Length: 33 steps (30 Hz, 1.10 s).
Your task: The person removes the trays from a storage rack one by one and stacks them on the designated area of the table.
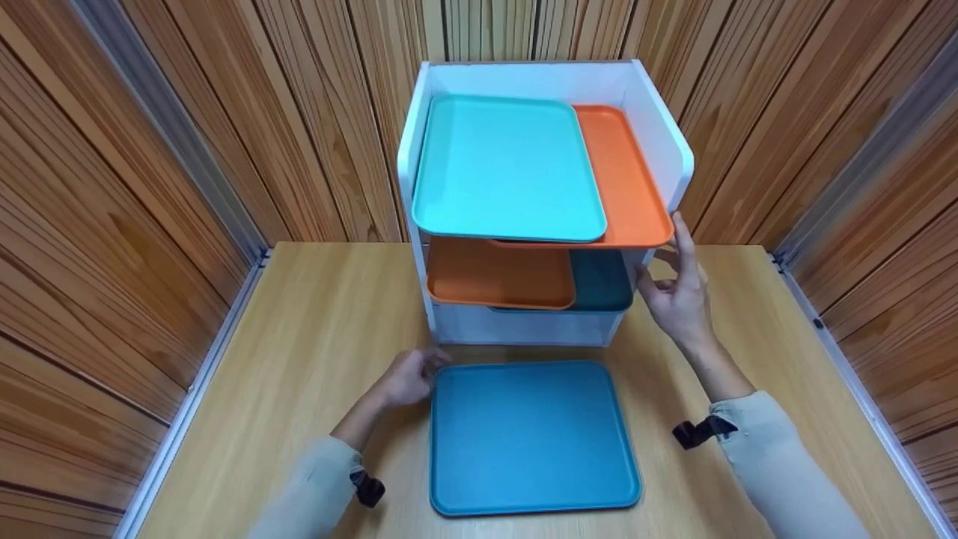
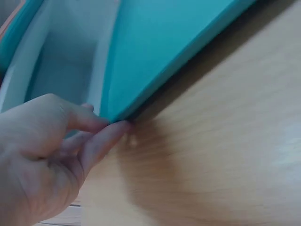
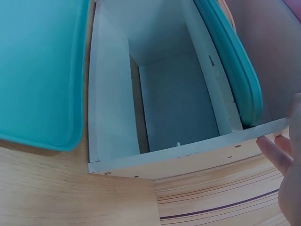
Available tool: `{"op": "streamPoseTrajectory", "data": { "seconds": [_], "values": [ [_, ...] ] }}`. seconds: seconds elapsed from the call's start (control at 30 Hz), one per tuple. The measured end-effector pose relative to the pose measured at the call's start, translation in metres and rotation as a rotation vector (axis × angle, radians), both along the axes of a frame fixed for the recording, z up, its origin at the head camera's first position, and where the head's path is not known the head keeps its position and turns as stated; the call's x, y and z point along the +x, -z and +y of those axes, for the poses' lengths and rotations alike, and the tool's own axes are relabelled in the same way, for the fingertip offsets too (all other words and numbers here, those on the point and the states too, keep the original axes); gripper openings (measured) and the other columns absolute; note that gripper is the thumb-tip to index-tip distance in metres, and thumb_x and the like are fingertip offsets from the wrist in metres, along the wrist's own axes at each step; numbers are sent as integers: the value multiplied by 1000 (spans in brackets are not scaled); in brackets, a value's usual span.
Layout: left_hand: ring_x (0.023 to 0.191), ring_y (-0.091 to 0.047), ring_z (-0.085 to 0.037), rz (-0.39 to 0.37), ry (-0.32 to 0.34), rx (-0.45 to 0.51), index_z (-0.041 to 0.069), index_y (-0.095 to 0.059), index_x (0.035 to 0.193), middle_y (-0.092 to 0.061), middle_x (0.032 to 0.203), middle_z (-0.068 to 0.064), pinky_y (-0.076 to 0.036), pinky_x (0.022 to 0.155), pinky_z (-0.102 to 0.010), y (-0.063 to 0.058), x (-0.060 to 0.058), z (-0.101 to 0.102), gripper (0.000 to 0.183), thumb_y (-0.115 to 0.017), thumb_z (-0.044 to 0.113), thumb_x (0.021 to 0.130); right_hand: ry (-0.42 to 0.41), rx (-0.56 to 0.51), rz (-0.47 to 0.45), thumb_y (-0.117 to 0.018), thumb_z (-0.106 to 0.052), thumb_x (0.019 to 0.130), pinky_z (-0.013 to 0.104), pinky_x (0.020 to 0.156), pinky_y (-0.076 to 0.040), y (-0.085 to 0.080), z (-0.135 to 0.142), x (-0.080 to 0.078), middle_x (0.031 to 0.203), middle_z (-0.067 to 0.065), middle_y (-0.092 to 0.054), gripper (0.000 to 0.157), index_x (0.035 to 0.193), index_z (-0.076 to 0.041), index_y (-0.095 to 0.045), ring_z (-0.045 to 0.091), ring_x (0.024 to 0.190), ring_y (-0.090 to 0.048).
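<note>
A blue tray (image 1: 535, 438) lies flat on the table in front of a white shelf rack (image 1: 524, 326). At the tray's far left corner is my left hand (image 1: 410, 376); the left wrist view shows its thumb and a finger pinching that corner. My right hand (image 1: 679, 296) is at the rack's right side, its fingers fairly straight and touching the side panel (image 3: 202, 149). One raised fingertip is close to the corner of an orange tray (image 1: 625, 180). Overlapping that tray on the top level is a turquoise tray (image 1: 509, 168).
On the rack's middle level, a brown-orange tray (image 1: 500, 275) partly covers a dark teal tray (image 1: 602, 281). Below is a bottom compartment (image 3: 176, 99). The wooden table (image 1: 329, 314) is bounded by metal rails (image 1: 187, 404) and wood-patterned walls (image 1: 97, 202).
</note>
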<state>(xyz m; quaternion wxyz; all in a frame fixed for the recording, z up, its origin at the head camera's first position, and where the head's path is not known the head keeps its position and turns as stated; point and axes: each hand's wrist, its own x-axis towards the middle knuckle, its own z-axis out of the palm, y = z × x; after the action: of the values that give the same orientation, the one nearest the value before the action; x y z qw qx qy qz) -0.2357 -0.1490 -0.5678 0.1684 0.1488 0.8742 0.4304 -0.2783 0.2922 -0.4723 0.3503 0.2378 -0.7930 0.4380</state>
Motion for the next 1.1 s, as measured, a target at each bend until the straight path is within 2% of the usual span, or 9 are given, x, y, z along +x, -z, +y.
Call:
{"op": "streamPoseTrajectory", "data": {
  "seconds": [0.17, 0.2, 0.4, 0.53, 0.73, 0.97, 1.1],
  "values": [
    [114, -73, -29, -8, -85, 5, 3, -76, 134, -79, 132, -18, -65, 106, -51, 7, 2, 6, 45, -62, -14, 94, -12, -22, 21, -70, 13, 100, 6, 76, -55, -7, -1, 1, 161, 27, -57, 80, 168, 2, -28, -11, 134, -66],
    [116, -73, -30, -27, -110, 6, 3, -76, 133, -79, 132, -18, -64, 109, -53, 3, 4, 9, 44, -64, -13, 94, -15, -26, 20, -71, 13, 100, 6, 75, -55, -8, -1, 0, 162, 27, -56, 80, 167, 3, -28, -11, 134, -66],
    [115, -74, -29, 13, -141, -18, 4, -78, 129, -81, 128, -16, -65, 109, -53, 8, 5, 15, 41, -65, -13, 95, -14, -23, 13, -73, 13, 100, 7, 71, -54, -10, -2, -1, 163, 31, -54, 80, 167, 2, -29, -11, 138, -65],
    [114, -74, -30, 26, -169, -26, 4, -79, 127, -82, 125, -17, -65, 109, -55, 11, 4, 19, 41, -64, -16, 94, -18, -15, 27, -72, 13, 100, 8, 70, -53, -12, -1, -2, 169, 29, -51, 80, 166, 2, -29, -9, 141, -64],
    [112, -71, -29, 41, -177, -35, 5, -79, 127, -80, 125, -16, -64, 109, -55, 11, 6, 23, 37, -64, -13, 97, -2, -10, 24, -72, 10, 102, 10, 66, -51, -11, 0, -2, 170, 25, -54, 78, 167, -1, -31, -9, 140, -65],
    [112, -69, -28, 32, -164, -39, 5, -78, 131, -78, 127, -16, -64, 108, -54, 5, 9, 25, 31, -67, -5, 103, 12, -10, 15, -71, 11, 102, 9, 65, -51, -10, 0, -2, 165, 26, -58, 77, 167, -2, -31, -11, 139, -64],
    [108, -69, -27, 33, -185, -69, 6, -77, 132, -78, 125, -15, -64, 104, -51, -1, 9, 27, 30, -68, -2, 104, 14, -9, 4, -71, 12, 101, 9, 63, -50, -10, -1, -2, 163, 27, -60, 79, 167, -2, -32, -14, 138, -63]
  ]
}}
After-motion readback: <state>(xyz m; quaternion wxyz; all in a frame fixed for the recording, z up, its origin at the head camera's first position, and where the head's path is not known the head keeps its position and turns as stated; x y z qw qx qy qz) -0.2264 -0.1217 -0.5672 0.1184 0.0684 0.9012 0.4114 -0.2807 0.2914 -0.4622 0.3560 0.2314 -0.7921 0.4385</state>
